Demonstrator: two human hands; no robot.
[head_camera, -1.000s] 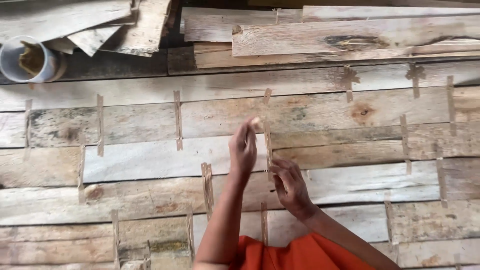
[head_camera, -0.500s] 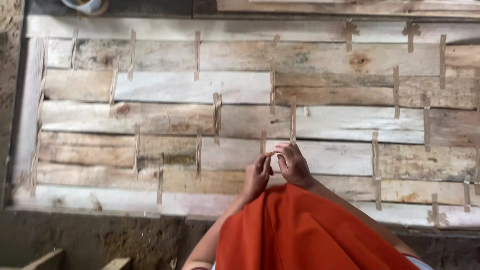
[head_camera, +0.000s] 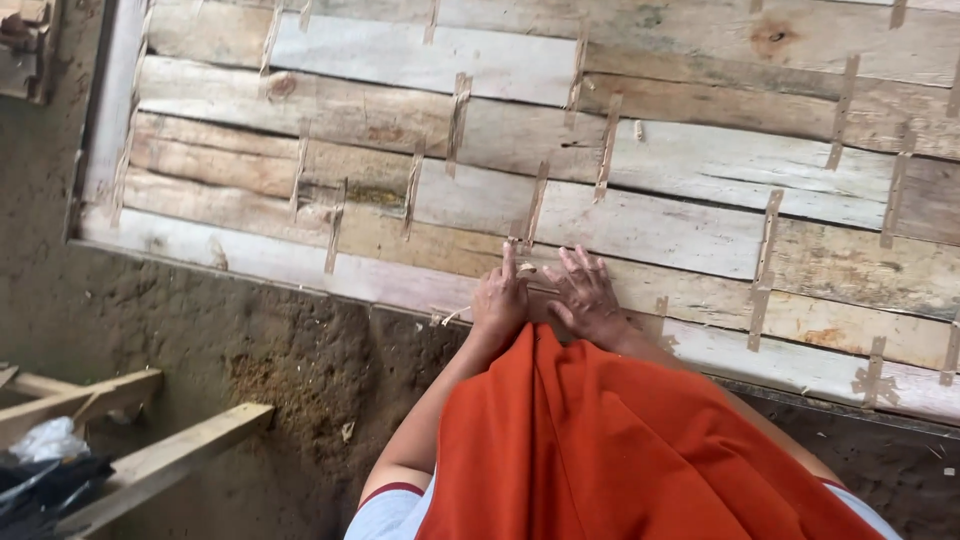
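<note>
A wide sheet of pale wood veneer strips (head_camera: 620, 190), joined edge to edge, lies flat on a dirt floor (head_camera: 230, 350). Short strips of brown paper tape (head_camera: 768, 225) cross its seams. At the sheet's near edge, an orange cloth (head_camera: 600, 450) covers the person's front. Both hands rest flat on the sheet, side by side. The right hand (head_camera: 585, 297) has fingers spread. The left hand (head_camera: 500, 298) presses its forefinger onto a tape strip (head_camera: 522, 243), other fingers curled.
</note>
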